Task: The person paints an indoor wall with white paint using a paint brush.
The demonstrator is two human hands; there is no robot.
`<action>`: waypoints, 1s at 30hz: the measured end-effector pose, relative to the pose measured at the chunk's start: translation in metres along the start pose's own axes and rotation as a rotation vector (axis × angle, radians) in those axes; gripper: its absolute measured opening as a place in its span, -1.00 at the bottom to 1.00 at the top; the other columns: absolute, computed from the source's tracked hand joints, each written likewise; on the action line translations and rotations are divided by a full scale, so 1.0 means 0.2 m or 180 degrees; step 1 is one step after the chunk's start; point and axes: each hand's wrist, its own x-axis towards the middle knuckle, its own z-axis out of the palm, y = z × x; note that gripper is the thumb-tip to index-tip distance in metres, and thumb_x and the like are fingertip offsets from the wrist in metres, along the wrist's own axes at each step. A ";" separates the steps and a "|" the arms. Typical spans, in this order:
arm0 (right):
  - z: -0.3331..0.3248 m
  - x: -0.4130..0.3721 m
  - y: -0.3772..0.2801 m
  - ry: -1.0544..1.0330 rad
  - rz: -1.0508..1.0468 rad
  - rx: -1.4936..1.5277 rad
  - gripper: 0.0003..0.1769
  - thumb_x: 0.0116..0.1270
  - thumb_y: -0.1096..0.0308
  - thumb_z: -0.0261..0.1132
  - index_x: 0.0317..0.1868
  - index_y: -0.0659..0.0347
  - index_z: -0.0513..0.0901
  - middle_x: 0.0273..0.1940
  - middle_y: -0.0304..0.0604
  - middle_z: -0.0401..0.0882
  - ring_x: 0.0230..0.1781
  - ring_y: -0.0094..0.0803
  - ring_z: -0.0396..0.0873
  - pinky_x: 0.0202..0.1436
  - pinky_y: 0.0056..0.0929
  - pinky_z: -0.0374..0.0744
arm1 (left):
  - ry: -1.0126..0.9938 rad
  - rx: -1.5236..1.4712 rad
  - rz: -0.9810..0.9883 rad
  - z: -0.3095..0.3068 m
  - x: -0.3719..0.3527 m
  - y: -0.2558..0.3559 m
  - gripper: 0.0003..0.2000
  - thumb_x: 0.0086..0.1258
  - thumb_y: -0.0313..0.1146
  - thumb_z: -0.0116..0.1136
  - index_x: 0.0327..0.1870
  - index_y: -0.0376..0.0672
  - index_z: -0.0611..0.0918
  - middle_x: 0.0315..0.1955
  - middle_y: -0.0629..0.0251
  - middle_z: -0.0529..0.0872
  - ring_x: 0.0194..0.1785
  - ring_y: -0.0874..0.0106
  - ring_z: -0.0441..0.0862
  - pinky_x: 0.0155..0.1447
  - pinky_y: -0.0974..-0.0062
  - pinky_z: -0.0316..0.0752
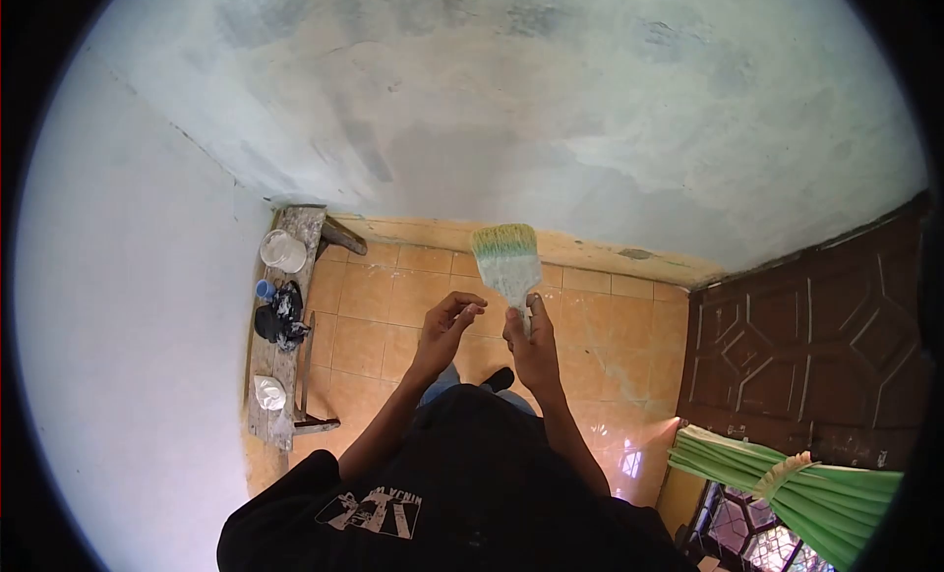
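Right hand (534,348): clenched round the handle of a paintbrush (507,259), thumb up along the handle, held out in front of the body.
Paintbrush: upright, bristles on top. Wide flat head, pale with a greenish tinge at the tips. Carried in the air over the floor (374,316), well apart from the bench (287,367).
Left hand (447,324): just beside the right one, fingers loosely curled, thumb close to the fingertips. Nothing seen in it, not touching the brush.
Bench: narrow, rough wood, stained with paint, long edge against the left wall.
Bench, far end: white tub (283,250), near the corner where the two walls meet.
Bench, middle: small blue cap (265,289), then a black crumpled bundle (278,318) just beside it. Cannot tell what the bundle is.
Bench, near end: white lump (268,392), bag or cloth, too small to say which.
Floor: orange tiles, glossy, with a bright reflection at the right.
Wall ahead (551,110): patchy grey and white coat, a bare tan band along its foot.
Right side: dark brown panelled door (816,346). Below it a green curtain (806,488), gathered and tied.
Person: black shirt (462,474) with a white print. One dark shoe (499,378) shows under the hands.
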 end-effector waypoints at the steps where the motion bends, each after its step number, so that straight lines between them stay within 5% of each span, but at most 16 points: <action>1: 0.04 -0.01 0.00 -0.0054 -0.0006 -0.0072 -0.75 0.50 0.22 0.15 -0.13 0.23 0.35 -0.54 -0.32 0.36 -0.53 -0.67 0.30 -0.47 -0.57 0.32 | 0.0057 -0.0051 0.0030 -0.04 -0.02 0.00 -0.80 0.53 -0.31 0.06 -0.04 -0.25 0.59 -0.10 0.31 0.67 0.03 0.51 0.56 0.14 0.50 0.42; 21: 1.41 -0.04 0.11 -0.1029 0.0466 0.0226 -0.80 0.54 0.24 0.09 -0.22 0.13 0.30 -0.56 -0.44 0.27 -0.58 -0.76 0.19 -0.54 -0.67 0.20 | 0.0964 -0.0161 0.0065 -1.41 -0.50 0.12 -0.80 0.52 -0.36 0.06 -0.02 -0.32 0.58 -0.10 0.25 0.67 0.04 0.48 0.58 0.18 0.49 0.43; 30: 1.75 0.04 0.21 -0.1259 0.0671 0.0052 -0.83 0.56 0.23 0.05 -0.19 0.08 0.29 -0.55 -0.50 0.19 -0.62 -0.80 0.13 -0.62 -0.74 0.10 | 0.1219 -0.0183 0.0154 -1.71 -0.48 0.11 -0.75 0.52 -0.30 0.02 -0.01 -0.29 0.61 -0.07 0.20 0.67 0.05 0.42 0.59 0.11 0.42 0.49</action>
